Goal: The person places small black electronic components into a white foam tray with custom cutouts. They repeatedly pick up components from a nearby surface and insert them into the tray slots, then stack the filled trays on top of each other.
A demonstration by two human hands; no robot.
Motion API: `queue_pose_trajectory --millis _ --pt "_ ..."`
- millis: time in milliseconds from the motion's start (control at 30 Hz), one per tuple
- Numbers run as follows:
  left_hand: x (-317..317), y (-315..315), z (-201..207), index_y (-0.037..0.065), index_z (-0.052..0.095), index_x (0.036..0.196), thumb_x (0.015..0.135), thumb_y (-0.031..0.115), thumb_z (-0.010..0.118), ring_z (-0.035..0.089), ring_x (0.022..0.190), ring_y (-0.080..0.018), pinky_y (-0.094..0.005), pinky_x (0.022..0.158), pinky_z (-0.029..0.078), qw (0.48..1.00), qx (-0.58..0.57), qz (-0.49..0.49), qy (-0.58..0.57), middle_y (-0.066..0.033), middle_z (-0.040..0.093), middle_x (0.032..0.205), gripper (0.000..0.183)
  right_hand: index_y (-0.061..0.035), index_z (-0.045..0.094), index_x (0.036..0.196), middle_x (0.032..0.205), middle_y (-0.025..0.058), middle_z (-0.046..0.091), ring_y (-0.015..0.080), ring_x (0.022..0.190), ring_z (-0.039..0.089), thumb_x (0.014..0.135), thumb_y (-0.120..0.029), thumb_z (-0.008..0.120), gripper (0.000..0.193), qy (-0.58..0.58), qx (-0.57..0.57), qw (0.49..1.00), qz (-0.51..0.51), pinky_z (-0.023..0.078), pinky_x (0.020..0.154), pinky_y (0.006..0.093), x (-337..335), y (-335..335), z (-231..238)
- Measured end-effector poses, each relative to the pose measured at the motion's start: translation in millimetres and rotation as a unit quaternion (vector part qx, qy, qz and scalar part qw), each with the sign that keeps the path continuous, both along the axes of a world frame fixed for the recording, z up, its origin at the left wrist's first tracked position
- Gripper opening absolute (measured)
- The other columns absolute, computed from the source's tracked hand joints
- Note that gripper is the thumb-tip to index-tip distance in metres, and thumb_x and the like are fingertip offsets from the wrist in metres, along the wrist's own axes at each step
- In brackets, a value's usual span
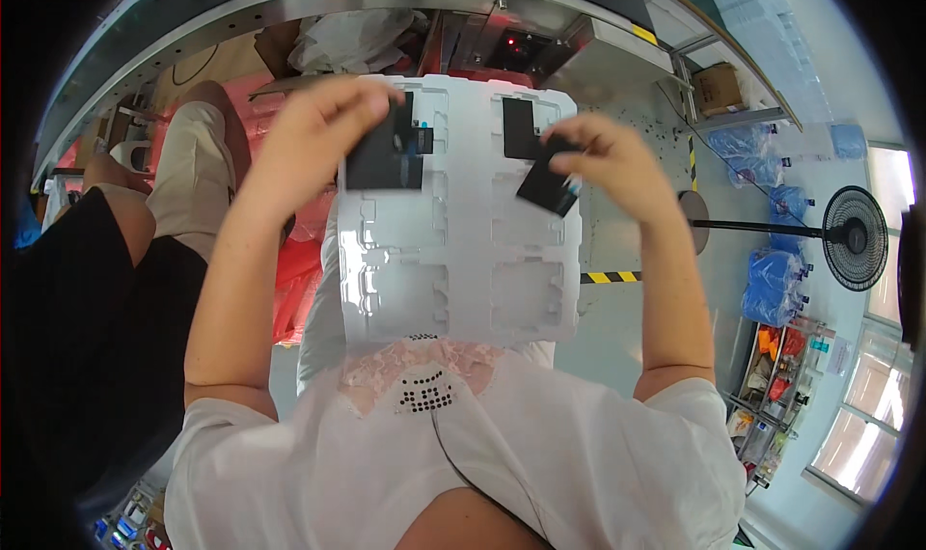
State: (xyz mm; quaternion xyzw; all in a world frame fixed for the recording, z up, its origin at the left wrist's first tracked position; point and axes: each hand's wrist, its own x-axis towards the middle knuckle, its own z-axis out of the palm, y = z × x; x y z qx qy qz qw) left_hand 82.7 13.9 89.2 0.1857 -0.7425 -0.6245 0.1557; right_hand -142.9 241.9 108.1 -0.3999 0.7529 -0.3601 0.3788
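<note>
A white plastic tray [470, 212] with moulded recesses rests over my lap. At its upper left, my left hand [323, 130] pinches the top edge of a flat black rectangular piece [376, 169], its fingers blurred. Partly overlapped there is a second black piece [425, 142] with a small blue and white tab. In my right hand [606, 159], thumb and fingers close on another flat black piece [548, 191], tilted over the tray's right column, with a light-coloured tab. A further black piece [519, 128] lies in the upper right recess, just left of my right fingers.
Beyond the tray runs a metal bench edge [289, 8], with crumpled clear plastic [352, 41] beneath. Another person's legs [193, 174] are close on my left, near red plastic sheeting [304, 285]. To the right stand a black fan [855, 238] and wrapped water bottles [772, 285].
</note>
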Motion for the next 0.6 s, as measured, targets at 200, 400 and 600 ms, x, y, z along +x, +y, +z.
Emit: queue_pose_trajectory --millis 200,400,600 --pt "23.9 39.8 -46.6 0.006 0.063 0.11 0.085 0.02 0.064 0.051 0.107 -0.0234 -0.0343 0.091 0.04 0.956 -0.279 -0.017 -0.084 -0.0094 0.055 0.112 0.029 -0.0055 0.061 0.114 0.109 0.0101 0.06 0.0202 0.094 0.056 0.079 -0.009 0.068 0.036 0.268 -0.061 0.961 -0.019 0.046 0.077 0.0291 47.1 24.8 -40.5" --pt "38.9 84.5 -63.6 0.011 0.059 0.12 0.083 0.021 0.064 0.038 0.124 -0.0364 -0.0491 0.103 0.028 0.875 -0.467 0.108 -0.07 -0.0151 0.042 0.133 0.038 -0.0088 0.058 0.12 0.13 0.0173 0.048 0.0335 0.119 0.046 0.082 -0.017 0.065 0.039 0.472 -0.073 0.877 -0.048 0.038 0.096 0.0485 105.4 63.4 -82.4" --pt "50.7 98.1 -59.0 0.006 0.053 0.122 0.084 0.019 0.061 0.036 0.126 -0.0381 -0.049 0.103 0.028 0.881 -0.458 0.091 -0.072 -0.0162 0.04 0.135 0.041 -0.0109 0.056 0.124 0.136 0.0175 0.044 0.0342 0.128 0.039 0.088 -0.022 0.06 0.038 0.483 -0.091 0.866 -0.088 0.027 0.103 0.0576 94.8 54.8 -58.9"
